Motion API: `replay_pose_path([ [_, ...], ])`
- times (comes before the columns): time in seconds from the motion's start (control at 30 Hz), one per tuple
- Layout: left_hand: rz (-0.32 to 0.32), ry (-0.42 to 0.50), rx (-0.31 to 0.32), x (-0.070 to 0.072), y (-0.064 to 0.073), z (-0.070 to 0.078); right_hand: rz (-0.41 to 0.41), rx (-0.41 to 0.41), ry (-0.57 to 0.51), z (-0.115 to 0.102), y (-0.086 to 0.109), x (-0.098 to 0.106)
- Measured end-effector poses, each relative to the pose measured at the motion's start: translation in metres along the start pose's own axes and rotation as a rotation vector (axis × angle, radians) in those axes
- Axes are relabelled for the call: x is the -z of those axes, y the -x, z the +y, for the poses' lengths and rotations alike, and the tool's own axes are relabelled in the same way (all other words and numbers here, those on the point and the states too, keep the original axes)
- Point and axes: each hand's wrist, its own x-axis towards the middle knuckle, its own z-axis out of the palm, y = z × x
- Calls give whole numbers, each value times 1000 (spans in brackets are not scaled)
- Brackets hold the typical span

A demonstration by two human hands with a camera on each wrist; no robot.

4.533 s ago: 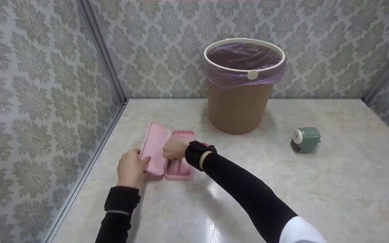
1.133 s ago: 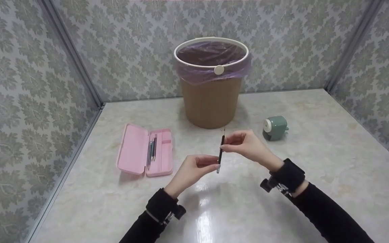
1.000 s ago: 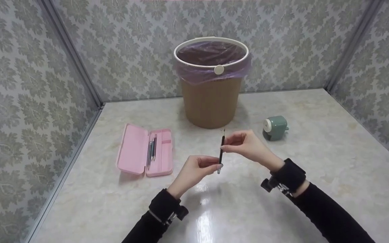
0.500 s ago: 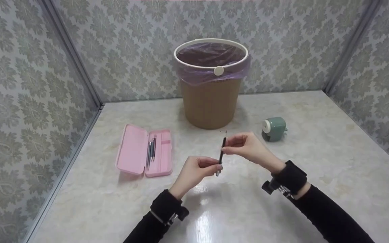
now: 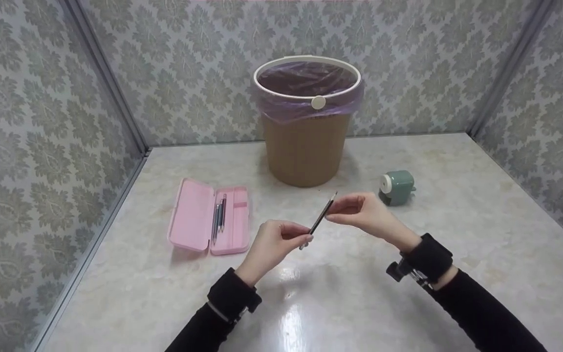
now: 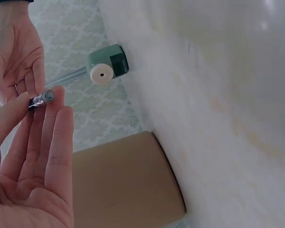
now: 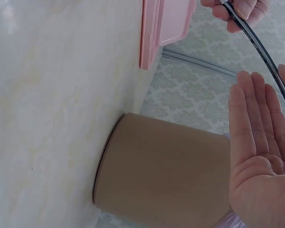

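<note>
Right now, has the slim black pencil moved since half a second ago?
Yes. Against the round, brown, purple-lined bin in the head view, the pencil has tilted further: its tip swung right, its lower end left.

Left hand [image 5: 269,247] and right hand [image 5: 372,217] are bare. Left sleeve [image 5: 198,330] and right sleeve [image 5: 489,310] are black and close-fitting. Left wrist strap [image 5: 230,295] and right wrist strap [image 5: 429,256] are broad, black; each carries a silvery fitting [image 5: 418,277] with a dark, rounded knob [image 5: 395,272].
</note>
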Motion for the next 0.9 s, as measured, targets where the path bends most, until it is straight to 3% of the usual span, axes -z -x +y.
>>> replay_pose_path([
  [0.07,11,-61,-15,3,1,3,22,41,46,1,2,2],
  [0.17,21,-179,-43,7,3,7,74,165,202,3,7,6],
  [0.37,41,-465,-118,11,4,11,179,573,610,5,15,11],
  [0.47,51,-583,-164,10,5,13,212,708,761,5,17,11],
  [0.67,65,-755,-231,7,7,13,187,859,973,6,22,7],
  [0.9,55,-811,-248,3,8,12,156,921,1022,13,23,-2],
])
